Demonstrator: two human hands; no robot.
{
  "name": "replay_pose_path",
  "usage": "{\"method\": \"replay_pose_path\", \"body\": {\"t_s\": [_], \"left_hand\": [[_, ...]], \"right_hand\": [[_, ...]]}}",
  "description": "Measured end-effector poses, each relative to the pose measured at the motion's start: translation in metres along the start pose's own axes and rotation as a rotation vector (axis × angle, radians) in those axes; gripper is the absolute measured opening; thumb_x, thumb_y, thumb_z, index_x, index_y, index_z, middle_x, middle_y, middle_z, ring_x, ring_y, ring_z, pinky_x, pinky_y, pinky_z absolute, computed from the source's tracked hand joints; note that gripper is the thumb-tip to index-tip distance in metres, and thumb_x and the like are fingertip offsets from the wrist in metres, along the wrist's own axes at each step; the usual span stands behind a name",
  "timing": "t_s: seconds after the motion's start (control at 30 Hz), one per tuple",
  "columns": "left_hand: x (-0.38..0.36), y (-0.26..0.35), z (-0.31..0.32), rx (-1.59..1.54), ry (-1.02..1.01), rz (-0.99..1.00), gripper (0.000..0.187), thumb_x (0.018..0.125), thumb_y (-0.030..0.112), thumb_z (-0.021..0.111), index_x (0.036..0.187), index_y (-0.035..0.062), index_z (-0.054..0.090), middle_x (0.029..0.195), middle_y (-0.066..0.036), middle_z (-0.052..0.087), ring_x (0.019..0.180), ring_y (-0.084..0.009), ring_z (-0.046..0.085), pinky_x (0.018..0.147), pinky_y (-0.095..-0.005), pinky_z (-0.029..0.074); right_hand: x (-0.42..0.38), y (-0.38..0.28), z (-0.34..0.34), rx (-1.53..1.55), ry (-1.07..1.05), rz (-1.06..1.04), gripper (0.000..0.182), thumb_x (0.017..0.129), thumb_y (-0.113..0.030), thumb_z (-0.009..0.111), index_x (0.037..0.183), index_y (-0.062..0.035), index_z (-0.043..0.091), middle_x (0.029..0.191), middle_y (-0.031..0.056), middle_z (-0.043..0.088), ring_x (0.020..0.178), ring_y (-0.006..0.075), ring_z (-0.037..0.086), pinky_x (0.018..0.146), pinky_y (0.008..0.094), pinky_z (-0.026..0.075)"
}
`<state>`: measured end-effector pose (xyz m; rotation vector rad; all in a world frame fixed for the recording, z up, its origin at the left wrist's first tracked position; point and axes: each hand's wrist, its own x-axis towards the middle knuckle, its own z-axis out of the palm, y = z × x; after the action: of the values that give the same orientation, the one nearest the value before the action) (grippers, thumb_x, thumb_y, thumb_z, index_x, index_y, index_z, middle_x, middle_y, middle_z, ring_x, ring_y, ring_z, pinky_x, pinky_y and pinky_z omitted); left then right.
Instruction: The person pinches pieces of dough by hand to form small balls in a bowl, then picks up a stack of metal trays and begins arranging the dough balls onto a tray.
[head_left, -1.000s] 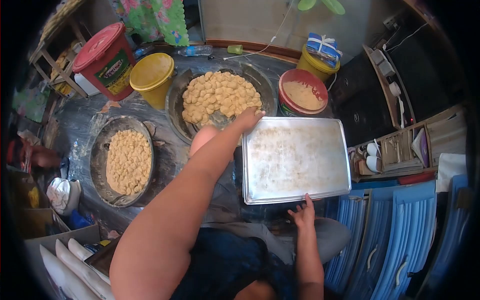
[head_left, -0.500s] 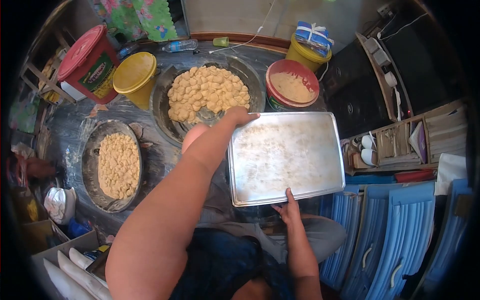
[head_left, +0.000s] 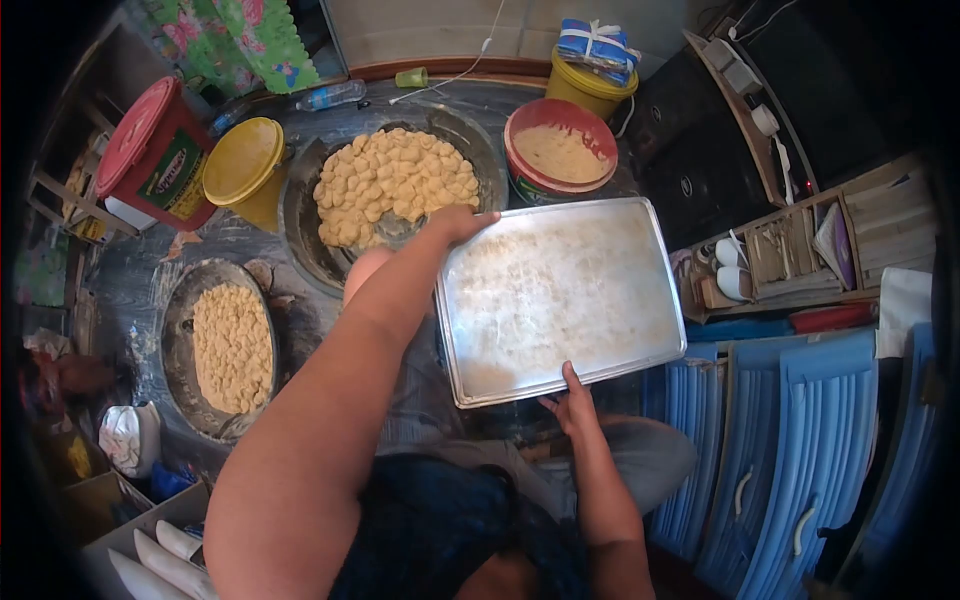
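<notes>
A silver rectangular baking tray [head_left: 565,300] with brownish stains is held up in front of me, and its doubled rim suggests more than one tray stacked. My left hand [head_left: 463,222] reaches across and grips its upper left corner, the thumb along the rim. At the bottom edge, my right hand [head_left: 574,405] holds the tray with the thumb on top and fingers underneath. Behind my left hand, a large dark round basin [head_left: 492,150] contains many pale dough balls [head_left: 390,175]. A smaller dark basin [head_left: 180,385] with small dough pieces [head_left: 232,345] stands to the left.
Around the basins stand a red lidded bucket [head_left: 160,150], a yellow lidded bucket [head_left: 245,165] and a red tub [head_left: 560,145] of pale flour-like stuff. Behind that tub, another yellow bucket [head_left: 590,92] bears a blue package. Blue plastic panels [head_left: 800,430] and a wooden shelf [head_left: 800,260] line the right.
The baking tray has shifted slightly left in view, with both hands still on it. The camera view has turned a little, so the surroundings are displaced too.
</notes>
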<state>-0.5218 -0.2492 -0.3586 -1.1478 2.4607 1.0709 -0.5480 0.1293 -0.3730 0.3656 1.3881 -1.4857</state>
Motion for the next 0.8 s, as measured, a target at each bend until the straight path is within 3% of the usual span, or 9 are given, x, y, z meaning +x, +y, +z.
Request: {"method": "replay_pose_path", "body": {"t_s": [0.1,0.13,0.2,0.23,0.3,0.37,0.5,0.57,0.8], "left_hand": [[-0.011,-0.006,0.006,-0.056,0.362,-0.065,0.077,0.076,0.063,0.045,0.120,0.0004,0.050,0.126,-0.021,0.046,0.117,-0.0349,0.042,0.095,-0.0390,0.034],[-0.013,-0.013,0.009,-0.151,0.449,-0.136,0.076,0.078,0.059,0.045,0.123,-0.0011,0.044,0.128,-0.023,0.042,0.120,-0.0357,0.038,0.097,-0.0418,0.032],[-0.001,-0.047,0.026,-0.407,0.584,-0.286,0.075,0.080,0.055,0.048,0.124,-0.0041,0.040,0.124,-0.024,0.045,0.118,-0.0334,0.041,0.094,-0.0450,0.035],[-0.008,-0.054,0.023,-0.814,0.543,-0.332,0.074,0.081,0.053,0.049,0.125,-0.0054,0.038,0.123,-0.023,0.045,0.118,-0.0315,0.042,0.092,-0.0447,0.038],[-0.041,-0.047,0.027,-1.212,0.478,-0.373,0.073,0.082,0.050,0.049,0.125,-0.0067,0.036,0.123,-0.023,0.045,0.117,-0.0296,0.043,0.091,-0.0443,0.040],[-0.095,-0.020,0.025,-1.488,0.291,-0.377,0.066,0.085,0.043,0.049,0.128,-0.0042,0.034,0.123,-0.021,0.046,0.116,-0.0271,0.044,0.087,-0.0407,0.043],[-0.111,-0.021,0.061,-1.307,0.375,-0.596,0.061,0.089,0.044,0.041,0.130,0.0000,0.034,0.125,-0.020,0.045,0.115,-0.0270,0.045,0.091,-0.0373,0.040],[-0.119,-0.027,0.060,-1.376,-0.006,-0.357,0.061,0.090,0.048,0.034,0.132,0.0036,0.033,0.127,-0.016,0.045,0.115,-0.0272,0.045,0.095,-0.0359,0.036],[-0.072,-0.067,0.087,-1.338,-0.060,-0.278,0.070,0.088,0.057,0.032,0.132,0.0031,0.033,0.126,-0.015,0.046,0.114,-0.0277,0.046,0.097,-0.0352,0.034]], "right_hand": [[-0.017,-0.014,0.002,0.072,0.194,0.054,0.082,0.080,-0.044,0.060,0.138,-0.0175,0.008,0.139,0.0140,0.024,0.127,0.0358,0.022,0.098,0.0581,0.022],[-0.024,-0.022,-0.005,0.113,0.285,0.025,0.091,0.074,-0.056,0.058,0.141,-0.0158,0.011,0.145,0.0156,0.009,0.132,0.0369,0.010,0.099,0.0633,0.011],[-0.052,-0.055,-0.025,0.260,0.130,-0.404,0.089,0.076,-0.055,0.056,0.141,-0.0136,0.010,0.146,0.0164,0.004,0.134,0.0333,0.007,0.104,0.0536,0.010],[-0.057,-0.074,-0.026,0.238,0.601,-0.616,0.084,0.078,-0.053,0.054,0.140,-0.0123,0.014,0.145,0.0146,0.011,0.133,0.0302,0.012,0.106,0.0478,0.012],[-0.072,-0.118,-0.049,-0.135,0.620,-0.876,0.077,0.081,-0.049,0.054,0.139,-0.0104,0.021,0.142,0.0118,0.021,0.133,0.0257,0.016,0.104,0.0469,0.016],[-0.061,-0.156,-0.056,-0.232,0.491,-0.849,0.069,0.082,-0.043,0.055,0.135,-0.0071,0.030,0.139,0.0141,0.028,0.129,0.0259,0.025,0.103,0.0399,0.020],[0.018,-0.189,-0.090,-0.766,0.525,-0.839,0.070,0.078,-0.042,0.061,0.129,-0.0003,0.038,0.134,0.0197,0.033,0.124,0.0297,0.034,0.100,0.0346,0.028],[0.054,-0.190,-0.105,-0.986,0.632,-0.611,0.076,0.073,-0.047,0.065,0.126,0.0029,0.041,0.129,0.0224,0.040,0.119,0.0314,0.040,0.096,0.0353,0.033],[0.073,-0.208,-0.104,-0.884,0.248,-0.389,0.077,0.071,-0.057,0.062,0.112,0.0076,0.054,0.112,0.0204,0.055,0.106,0.0251,0.050,0.092,0.0327,0.035]]}}
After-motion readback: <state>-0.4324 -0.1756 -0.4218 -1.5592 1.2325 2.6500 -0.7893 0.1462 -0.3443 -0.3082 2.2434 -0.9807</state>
